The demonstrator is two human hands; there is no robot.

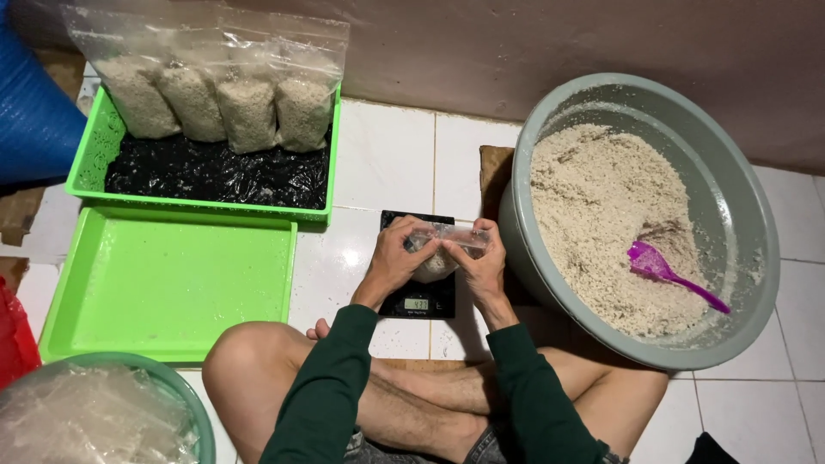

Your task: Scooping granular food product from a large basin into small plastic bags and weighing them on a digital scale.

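Observation:
My left hand and my right hand both grip the top of a small clear plastic bag filled with pale crumbly grain. The bag rests over a black digital scale on the white tiled floor. I sit cross-legged behind the scale, wearing dark green sleeves.
A large grey basin of the same pale grain holds a purple scoop at the right. A green tray with several filled bags stands at back left. Another green tray lies nearer. A green bowl of clear plastic bags sits at bottom left.

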